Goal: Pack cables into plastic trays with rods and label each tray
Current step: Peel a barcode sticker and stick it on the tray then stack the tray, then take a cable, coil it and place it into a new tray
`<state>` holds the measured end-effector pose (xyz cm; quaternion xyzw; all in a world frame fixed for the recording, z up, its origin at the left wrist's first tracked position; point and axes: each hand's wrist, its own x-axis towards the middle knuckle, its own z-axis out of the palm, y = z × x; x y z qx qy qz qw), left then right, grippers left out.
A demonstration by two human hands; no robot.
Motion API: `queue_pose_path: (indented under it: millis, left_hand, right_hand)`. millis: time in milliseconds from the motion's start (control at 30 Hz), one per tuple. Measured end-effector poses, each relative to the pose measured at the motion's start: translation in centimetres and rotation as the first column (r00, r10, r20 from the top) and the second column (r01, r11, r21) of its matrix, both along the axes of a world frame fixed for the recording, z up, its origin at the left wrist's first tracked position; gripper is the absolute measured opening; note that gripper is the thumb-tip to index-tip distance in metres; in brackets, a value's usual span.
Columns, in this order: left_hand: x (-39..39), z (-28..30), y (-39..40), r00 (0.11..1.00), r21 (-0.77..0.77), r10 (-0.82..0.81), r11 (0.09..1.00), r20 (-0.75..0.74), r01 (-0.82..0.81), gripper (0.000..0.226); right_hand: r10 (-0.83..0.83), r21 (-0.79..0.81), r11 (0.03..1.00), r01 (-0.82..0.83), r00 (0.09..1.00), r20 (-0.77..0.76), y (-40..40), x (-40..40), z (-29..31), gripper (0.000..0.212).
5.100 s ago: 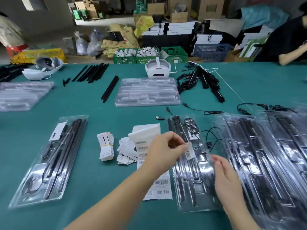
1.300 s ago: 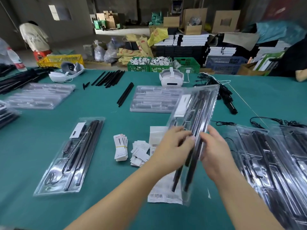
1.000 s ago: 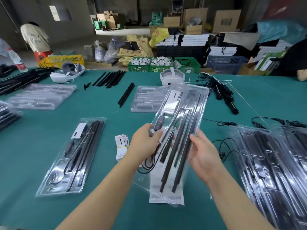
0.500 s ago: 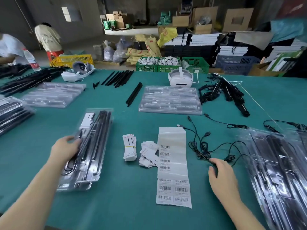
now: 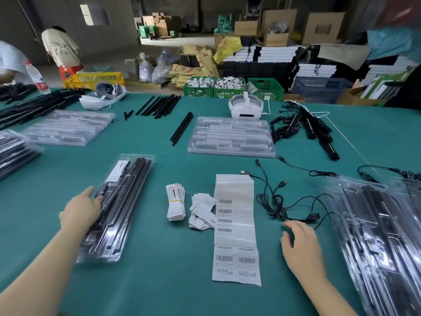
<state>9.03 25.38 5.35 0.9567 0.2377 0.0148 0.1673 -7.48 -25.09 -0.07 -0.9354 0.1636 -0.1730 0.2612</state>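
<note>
Green felt-covered desk point(image 5: 159, 281) across the whole lower frame, warehouse clutter of cardboard boxes and crates behind it at the top.

Left hand point(image 5: 79, 210) at lower left, fingers fairly straight, resting on the near-left edge of a clear plastic tray filled with black rods and a coiled cable point(image 5: 118, 208); white card label point(image 5: 117, 171) already at that tray's far end. Judged: filled and labelled tray being set down or pushed aside, so one cycle looks about finished.

Right hand point(image 5: 300, 242) at lower right, palm down, fingers loosely spread, holding nothing, just short of the tangle of thin black cables point(image 5: 287, 206) lying loose on the felt. Likely next: pick one cable free of the tangle, which may drag its neighbours along; then fetch an empty tray from the clear stack point(image 5: 231, 136) at upper centre.

Long white backing sheet of barcode stickers point(image 5: 234, 226) at centre, between the two hands; upper part peeled bare, barcodes lower down, print too small to read. Rubber-banded bundle of white cards point(image 5: 175, 205) and a loose heap of similar cards point(image 5: 202, 212) just left of the sheet; writing visible but not legible. More packed trays point(image 5: 376, 236) stacked at the right edge. White headset point(image 5: 246, 107) at upper centre, no brand readable.
</note>
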Motion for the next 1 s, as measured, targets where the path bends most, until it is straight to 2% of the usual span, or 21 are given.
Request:
queue_pose_path:
  millis: [167,233,333,400,467,533,600,700,1000]
  left_hand:
    - [-0.1,-0.2,-1.3,0.999,-0.006,0.032,0.999,0.006,-0.032,0.046]
    - [-0.3,0.0,-2.2,0.998,0.097,0.061,0.993,0.024,-0.063,0.04]
    - [-0.5,0.8,-4.1,0.984,0.254,-0.121,0.964,0.135,0.083,0.049]
    - [-0.6,1.2,-5.8,0.963,0.336,-0.261,0.914,0.063,0.226,0.068]
    - [-0.7,0.9,-7.5,0.944,0.396,-0.324,0.861,-0.059,0.32,0.081]
    - [-0.9,0.1,-8.9,0.935,0.406,-0.316,0.842,-0.161,0.354,0.082]
    - [-1.2,-0.6,-9.6,0.943,0.369,-0.255,0.872,-0.216,0.321,0.078]
    - [-1.4,-1.8,-9.9,0.946,0.373,-0.218,0.879,-0.24,0.298,0.073]
    - [0.3,-1.9,-6.1,0.919,0.367,-0.269,0.855,-0.288,0.366,0.072]
  right_hand:
    - [-0.001,0.013,1.0,0.001,1.0,0.012,-0.1,0.1,-0.2,0.025]
    - [-0.001,0.023,1.0,0.001,1.0,0.018,-0.2,0.1,-0.2,0.025]
    - [-0.012,0.032,0.999,0.011,1.0,0.022,-0.2,0.1,-0.3,0.024]
    - [-0.014,0.036,0.999,0.013,0.999,0.032,-0.3,0.1,-0.4,0.023]
    - [-0.009,0.039,0.999,0.007,0.999,0.037,-0.3,0.2,-0.4,0.023]
    - [-0.003,0.037,0.999,0.002,0.999,0.035,-0.3,0.2,-0.4,0.023]
    - [0.003,0.037,0.999,-0.004,1.0,0.029,-0.3,0.1,-0.4,0.024]
    - [0.009,0.026,1.0,-0.01,1.0,0.023,-0.2,0.0,-0.3,0.024]
    - [0.008,0.062,0.998,-0.008,1.0,0.0,0.2,-0.2,1.0,0.025]
